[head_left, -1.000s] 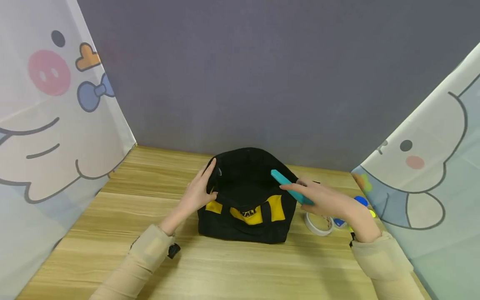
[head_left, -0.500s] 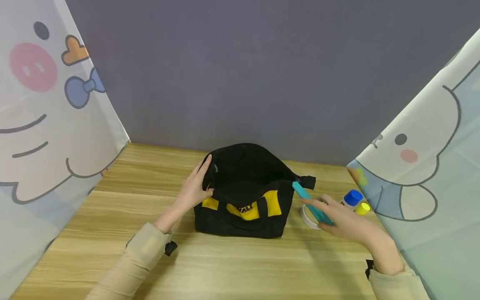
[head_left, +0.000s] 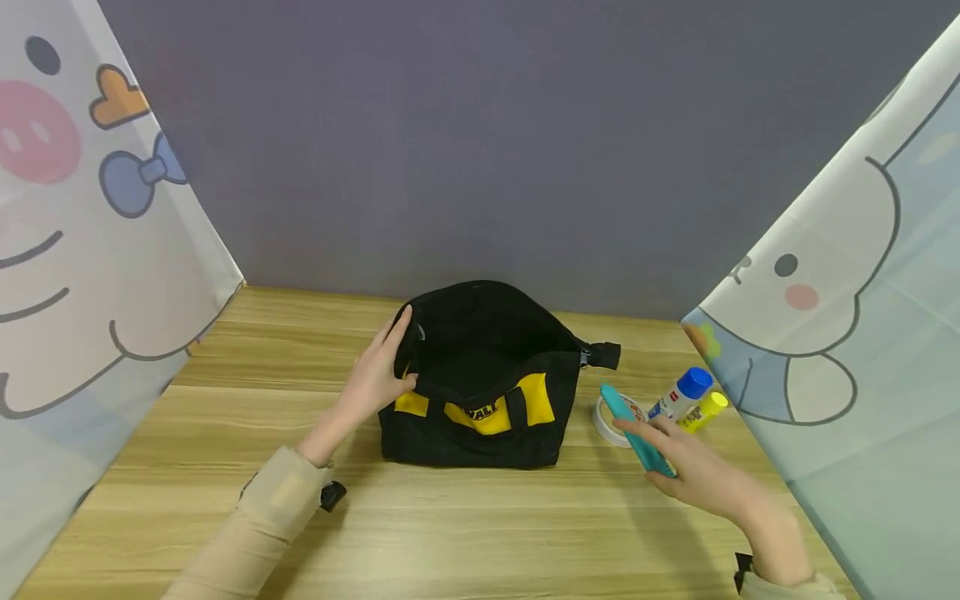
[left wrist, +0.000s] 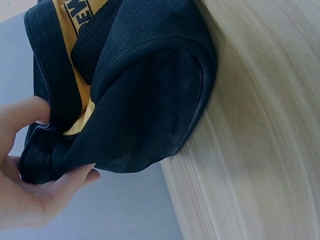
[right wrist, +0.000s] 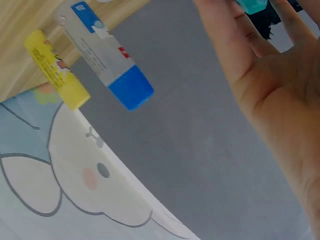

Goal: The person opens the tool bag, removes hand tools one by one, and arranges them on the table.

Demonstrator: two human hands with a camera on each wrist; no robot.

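A black bag with yellow patches [head_left: 465, 450] stands upright on the wooden table with its mouth gaping. At the left end of that mouth, my left hand [head_left: 371, 383] pinches the zipped rim; thumb and fingers lie on opposite sides of the fabric in the left wrist view. To the right of the bag, my right hand [head_left: 705, 471] holds a slim turquoise bar-shaped object [head_left: 636, 435] between thumb and fingers, tilted above the table. Its exact kind cannot be made out. In the right wrist view only one end of the turquoise object [right wrist: 253, 5] shows, past the palm.
Just beyond the turquoise object lies a white roll of tape [head_left: 602, 423]. A white bottle with a blue cap [head_left: 678, 397] and a yellow glue stick [head_left: 705, 411] stand beside it. A grey wall [head_left: 465, 150] rises behind the table, with printed cloth panels at both sides.
My right hand has moved right and nearer to me, taking the turquoise object from the bag's mouth to beside the bag. The left hand keeps its hold. The head view has shifted slightly.
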